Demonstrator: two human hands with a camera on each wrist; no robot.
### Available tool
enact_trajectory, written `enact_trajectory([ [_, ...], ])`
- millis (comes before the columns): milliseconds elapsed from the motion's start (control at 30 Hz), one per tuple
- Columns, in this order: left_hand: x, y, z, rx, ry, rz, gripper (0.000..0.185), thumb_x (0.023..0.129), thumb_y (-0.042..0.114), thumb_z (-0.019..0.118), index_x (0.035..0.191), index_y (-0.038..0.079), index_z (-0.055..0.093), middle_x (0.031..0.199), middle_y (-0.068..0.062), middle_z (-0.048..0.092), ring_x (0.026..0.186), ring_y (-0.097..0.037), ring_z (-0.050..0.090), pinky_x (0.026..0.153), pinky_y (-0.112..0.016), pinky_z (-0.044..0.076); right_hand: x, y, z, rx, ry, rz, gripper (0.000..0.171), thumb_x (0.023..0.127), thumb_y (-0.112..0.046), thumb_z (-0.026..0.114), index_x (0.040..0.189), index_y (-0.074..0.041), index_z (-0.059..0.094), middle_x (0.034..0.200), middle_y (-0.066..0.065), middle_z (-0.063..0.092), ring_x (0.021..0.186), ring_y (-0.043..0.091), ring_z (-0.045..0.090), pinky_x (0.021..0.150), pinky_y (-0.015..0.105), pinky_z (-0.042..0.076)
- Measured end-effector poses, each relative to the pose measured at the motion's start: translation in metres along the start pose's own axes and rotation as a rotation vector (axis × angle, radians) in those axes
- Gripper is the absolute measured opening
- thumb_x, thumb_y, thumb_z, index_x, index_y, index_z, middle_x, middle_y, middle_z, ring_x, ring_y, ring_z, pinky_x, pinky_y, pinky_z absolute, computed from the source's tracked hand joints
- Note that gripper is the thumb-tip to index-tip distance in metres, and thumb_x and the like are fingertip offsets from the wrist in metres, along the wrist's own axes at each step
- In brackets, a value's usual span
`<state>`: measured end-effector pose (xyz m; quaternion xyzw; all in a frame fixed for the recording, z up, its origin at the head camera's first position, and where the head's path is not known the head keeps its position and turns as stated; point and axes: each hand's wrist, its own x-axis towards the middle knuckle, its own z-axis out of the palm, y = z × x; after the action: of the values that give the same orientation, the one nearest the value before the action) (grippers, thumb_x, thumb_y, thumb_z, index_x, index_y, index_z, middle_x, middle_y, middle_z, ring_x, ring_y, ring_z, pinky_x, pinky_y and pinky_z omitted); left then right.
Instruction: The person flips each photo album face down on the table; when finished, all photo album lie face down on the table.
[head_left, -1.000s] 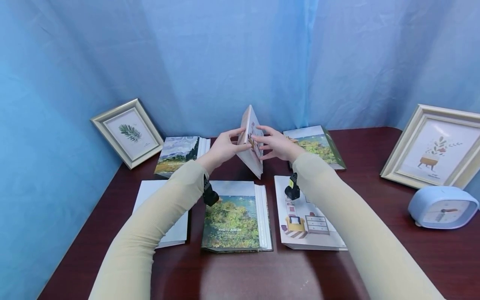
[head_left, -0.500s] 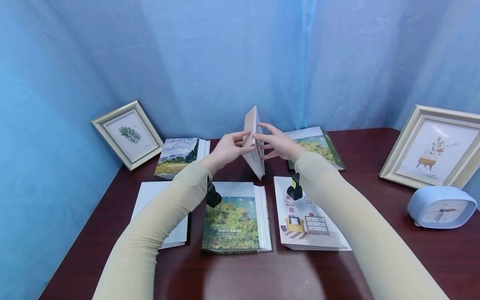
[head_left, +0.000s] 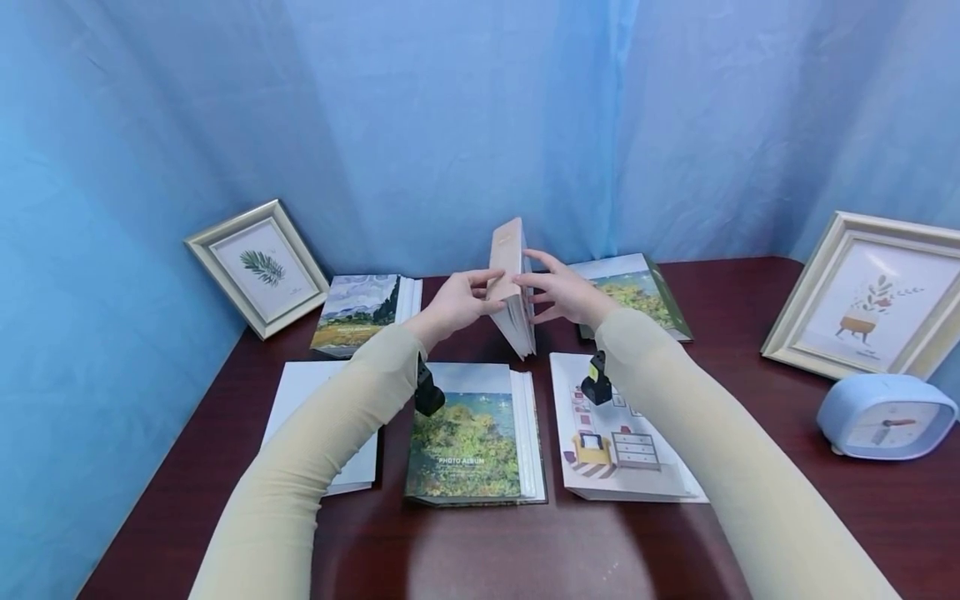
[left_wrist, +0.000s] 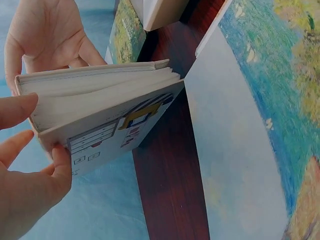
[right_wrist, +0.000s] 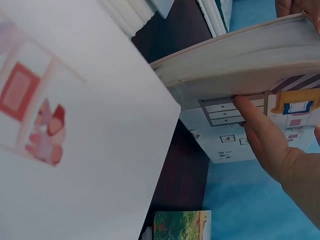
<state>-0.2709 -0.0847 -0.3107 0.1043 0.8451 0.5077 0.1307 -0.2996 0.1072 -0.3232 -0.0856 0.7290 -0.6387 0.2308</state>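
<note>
A small photo album (head_left: 510, 258) stands upright on its lower edge at the back middle of the dark wooden table (head_left: 750, 350), held between both hands. My left hand (head_left: 468, 298) pinches its left side, thumb on the illustrated cover (left_wrist: 110, 120) and fingers at the spine. My right hand (head_left: 551, 292) lies with straight, spread fingers against the other cover (right_wrist: 240, 60). In the left wrist view the right palm (left_wrist: 45, 35) shows behind the pages. The right wrist view shows the right hand's fingers (right_wrist: 260, 125) flat on a drawing of drawers.
Several albums lie flat: a painted-sky one (head_left: 360, 310) back left, a landscape one (head_left: 633, 292) back right, a white one (head_left: 300, 392), a "PHOTO ALBUM" one (head_left: 468, 437) and a room-drawing one (head_left: 615, 442) in front. Picture frames (head_left: 258, 265) (head_left: 870, 296) lean on the blue curtain. A blue clock (head_left: 885, 415) sits far right.
The album has turned between my hands from a tilt showing its right cover to nearly upright with the spine toward me. Both hands shifted slightly right with it.
</note>
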Motion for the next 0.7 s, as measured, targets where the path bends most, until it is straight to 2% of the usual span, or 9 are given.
enact_trajectory([
  [200, 0.003, 0.0, 0.004, 0.019, -0.005, -0.013, 0.057, 0.092, 0.012, 0.062, 0.144, 0.021, 0.043, 0.144, -0.012, 0.042, 0.128, -0.028, 0.047, 0.102, -0.041, 0.044, -0.002, 0.005, -0.004, 0.014, 0.026, -0.004, 0.072, 0.097, -0.026, 0.052, 0.153, -0.028, 0.007, 0.154, 0.018, 0.019, 0.136, 0.044, 0.031, 0.098, 0.058, 0.042],
  [400, 0.003, -0.005, 0.008, 0.025, -0.021, -0.005, 0.056, 0.092, 0.011, 0.062, 0.144, 0.021, 0.043, 0.147, -0.01, 0.039, 0.129, -0.028, 0.046, 0.102, -0.041, 0.043, -0.006, 0.014, -0.005, 0.013, 0.02, -0.006, 0.07, 0.098, -0.027, 0.05, 0.154, -0.031, 0.007, 0.157, 0.015, 0.015, 0.137, 0.043, 0.03, 0.098, 0.059, 0.041],
  [700, 0.006, -0.009, 0.014, -0.074, -0.038, 0.057, 0.053, 0.093, 0.007, 0.06, 0.142, 0.018, 0.045, 0.148, -0.01, 0.038, 0.125, -0.027, 0.051, 0.098, -0.038, 0.048, -0.013, 0.014, -0.012, 0.06, 0.023, -0.001, 0.067, 0.1, -0.021, 0.046, 0.154, -0.028, 0.006, 0.154, 0.017, 0.022, 0.133, 0.042, 0.037, 0.097, 0.058, 0.042],
])
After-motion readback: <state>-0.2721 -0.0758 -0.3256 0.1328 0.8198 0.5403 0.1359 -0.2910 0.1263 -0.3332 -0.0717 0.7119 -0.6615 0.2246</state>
